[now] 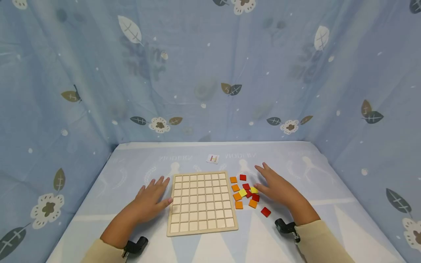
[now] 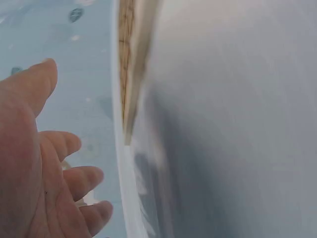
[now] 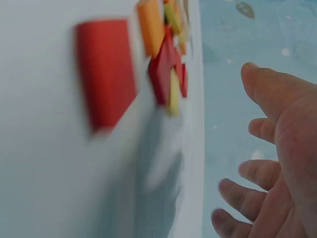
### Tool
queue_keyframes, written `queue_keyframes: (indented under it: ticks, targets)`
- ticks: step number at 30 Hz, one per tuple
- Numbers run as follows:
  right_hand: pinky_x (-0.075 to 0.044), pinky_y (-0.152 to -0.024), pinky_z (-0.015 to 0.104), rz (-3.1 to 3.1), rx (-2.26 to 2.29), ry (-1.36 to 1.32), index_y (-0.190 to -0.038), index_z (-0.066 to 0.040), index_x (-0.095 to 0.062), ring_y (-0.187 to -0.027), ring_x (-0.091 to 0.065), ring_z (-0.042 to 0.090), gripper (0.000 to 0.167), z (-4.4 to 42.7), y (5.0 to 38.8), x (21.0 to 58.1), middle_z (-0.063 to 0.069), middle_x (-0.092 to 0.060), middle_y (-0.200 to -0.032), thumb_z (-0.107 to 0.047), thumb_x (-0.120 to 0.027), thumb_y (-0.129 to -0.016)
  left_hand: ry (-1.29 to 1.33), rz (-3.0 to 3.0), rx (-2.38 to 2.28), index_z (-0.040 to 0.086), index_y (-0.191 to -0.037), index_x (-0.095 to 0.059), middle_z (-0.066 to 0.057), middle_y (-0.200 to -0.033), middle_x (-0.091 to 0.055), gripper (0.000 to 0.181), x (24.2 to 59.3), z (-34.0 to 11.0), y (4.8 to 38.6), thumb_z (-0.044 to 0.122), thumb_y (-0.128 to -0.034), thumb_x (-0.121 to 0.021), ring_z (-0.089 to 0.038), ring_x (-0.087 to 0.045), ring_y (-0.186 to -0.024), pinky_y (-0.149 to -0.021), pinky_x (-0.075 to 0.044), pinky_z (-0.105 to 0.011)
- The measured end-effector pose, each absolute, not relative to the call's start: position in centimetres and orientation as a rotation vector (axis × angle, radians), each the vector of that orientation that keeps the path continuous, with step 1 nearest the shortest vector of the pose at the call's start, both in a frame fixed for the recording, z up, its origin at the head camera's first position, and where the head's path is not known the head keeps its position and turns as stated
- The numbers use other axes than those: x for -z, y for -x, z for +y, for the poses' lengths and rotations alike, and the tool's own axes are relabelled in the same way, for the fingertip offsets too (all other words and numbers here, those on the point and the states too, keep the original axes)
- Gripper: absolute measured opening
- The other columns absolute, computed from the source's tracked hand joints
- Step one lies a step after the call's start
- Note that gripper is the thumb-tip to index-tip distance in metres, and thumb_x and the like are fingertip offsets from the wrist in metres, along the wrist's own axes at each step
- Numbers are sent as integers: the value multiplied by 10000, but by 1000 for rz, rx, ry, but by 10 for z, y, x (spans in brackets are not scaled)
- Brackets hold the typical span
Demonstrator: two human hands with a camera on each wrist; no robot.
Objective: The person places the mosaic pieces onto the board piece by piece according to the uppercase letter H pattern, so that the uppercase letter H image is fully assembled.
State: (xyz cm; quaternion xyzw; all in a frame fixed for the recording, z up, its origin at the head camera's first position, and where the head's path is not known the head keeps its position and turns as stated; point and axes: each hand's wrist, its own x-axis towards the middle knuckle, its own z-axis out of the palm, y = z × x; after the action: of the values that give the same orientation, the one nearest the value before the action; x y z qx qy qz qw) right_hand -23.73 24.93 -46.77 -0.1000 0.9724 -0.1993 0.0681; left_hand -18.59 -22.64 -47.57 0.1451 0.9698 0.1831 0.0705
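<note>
Pale wooden square grid board (image 1: 202, 199): positioned just right of the left hand (image 1: 149, 201).
Left hand: fingers loosely extended and parted; nothing held.
Right hand (image 1: 279, 185): likewise extended; nothing held.
Red, orange and yellow square tiles (image 1: 242, 193): scattered just left of the right hand; best pinched singly by the edges, uppermost first.

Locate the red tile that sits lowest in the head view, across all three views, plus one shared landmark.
Head: red tile lower right of centre, right of the wooden board.
Left wrist: not in it.
Right wrist: upper left, large and blurred.
Shared landmark: blue leaf-print curtain.
</note>
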Motion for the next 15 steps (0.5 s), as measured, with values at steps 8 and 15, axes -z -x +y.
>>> queue_keyframes:
  ticks: [8,15]
  targets:
    - [-444,-1152,627,2893,771,233,-1582,-171,-468,-1428,-504,395,665,224,260,465,150,-515,-1572,-352,-726,-996,-369,2801,-798,105,-1663,-295,-217,-1726,-207,816,478,-224,184,534,-1038,-598,-560,-69,-1570,-1206,-80,-797]
    - [-540,-1075,560,2834,941,129,-1506,-148,-559,-1296,-599,349,557,216,272,475,128,-617,-1446,-264,-731,-989,-380,2774,-785,104,-1645,-345,-185,-1719,-263,960,492,-227,181,589,-917,-742,-577,-30,-1566,-1210,-97,-790]
